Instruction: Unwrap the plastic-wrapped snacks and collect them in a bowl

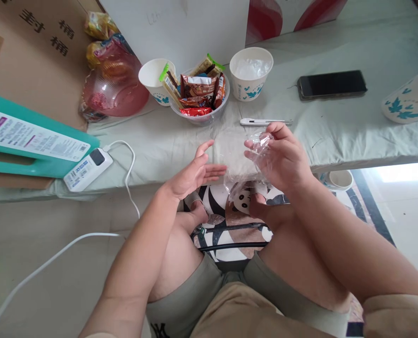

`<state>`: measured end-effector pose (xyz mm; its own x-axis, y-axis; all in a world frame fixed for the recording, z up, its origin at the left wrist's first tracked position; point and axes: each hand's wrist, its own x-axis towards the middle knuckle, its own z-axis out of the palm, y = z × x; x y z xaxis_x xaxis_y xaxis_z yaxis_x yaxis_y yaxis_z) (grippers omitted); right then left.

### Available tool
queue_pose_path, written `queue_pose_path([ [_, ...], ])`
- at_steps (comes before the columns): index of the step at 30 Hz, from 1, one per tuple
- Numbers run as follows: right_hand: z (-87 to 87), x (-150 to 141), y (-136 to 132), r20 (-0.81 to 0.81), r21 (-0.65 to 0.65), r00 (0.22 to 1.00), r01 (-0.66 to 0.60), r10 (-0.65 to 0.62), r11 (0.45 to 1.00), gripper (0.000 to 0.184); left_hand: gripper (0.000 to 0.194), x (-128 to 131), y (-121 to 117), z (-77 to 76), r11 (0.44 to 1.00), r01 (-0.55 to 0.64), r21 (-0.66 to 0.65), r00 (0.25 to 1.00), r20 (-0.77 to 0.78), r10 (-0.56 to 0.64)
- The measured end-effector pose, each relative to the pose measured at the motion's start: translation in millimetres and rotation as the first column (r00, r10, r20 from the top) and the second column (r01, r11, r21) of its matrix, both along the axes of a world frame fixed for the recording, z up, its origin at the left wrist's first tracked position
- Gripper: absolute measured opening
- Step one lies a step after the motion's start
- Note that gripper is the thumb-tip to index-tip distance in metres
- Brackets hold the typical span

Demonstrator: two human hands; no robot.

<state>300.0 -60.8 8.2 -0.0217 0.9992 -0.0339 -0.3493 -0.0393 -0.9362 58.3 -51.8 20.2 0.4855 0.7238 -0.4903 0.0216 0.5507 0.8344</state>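
My right hand (282, 155) pinches a crumpled piece of clear plastic film (260, 148), which hangs down toward my knees. To its left, my left hand (198, 173) holds nothing, its thumb raised and its fingers stretched toward the film. Just beyond the right hand lies a white utility knife (261, 122) on the cloth. Past both hands stands a clear round bowl (209, 117) heaped with wrapped snacks (198, 89). A paper cup (249, 87) with clear plastic inside is to the bowl's right, and another paper cup (154, 77) is to its left.
A black phone (332, 84) and a paper cup (402, 103) are at the right. Leftward are a pink bowl (124, 94), a teal carton (36, 141) and a white power strip (89, 169) with its cable (129, 178). A white box (191, 28) stands behind.
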Motion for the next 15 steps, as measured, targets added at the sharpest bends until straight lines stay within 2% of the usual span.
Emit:
queue_pose_path([
  [2, 3.0, 1, -1, -0.055, -0.014, 0.998, -0.009, 0.008, 1.0, 0.026, 0.116, 5, -3, -1.0, 0.999, 0.007, -0.036, 0.997, 0.077, -0.005],
  [4, 5.4, 1, -1, -0.108, -0.018, 0.994, -0.005, 0.003, 1.0, 0.024, 0.123, 10, -6, 0.4, 0.999, -0.036, -0.01, 0.982, 0.184, 0.037],
  [7, 7.5, -1, -3, -0.206, -0.059, 0.978, -0.008, -0.005, 0.998, 0.022, 0.12, 13, -7, 8.9, 0.973, -0.219, 0.075, 0.919, 0.351, 0.18],
  [9, 7.9, -5, -5, -0.231, -0.087, 0.973, -0.033, 0.012, 0.996, 0.021, 0.109, 11, -5, 16.5, 0.924, -0.366, 0.109, 0.86, 0.419, 0.292],
  [12, 7.7, -11, -5, -0.206, -0.115, 0.978, -0.056, 0.031, 0.992, 0.017, 0.083, 3, 0, 22.3, 0.842, -0.529, 0.11, 0.777, 0.461, 0.428],
  [13, 7.3, -12, -5, -0.197, -0.124, 0.98, -0.051, 0.026, 0.991, 0.017, 0.074, 1, 2, 21.7, 0.831, -0.55, 0.089, 0.765, 0.454, 0.457],
  [15, 5.9, -14, -4, -0.18, -0.138, 0.984, -0.032, 0.006, 0.99, 0.016, 0.063, -1, 3, 16.9, 0.857, -0.514, 0.026, 0.795, 0.39, 0.465],
])
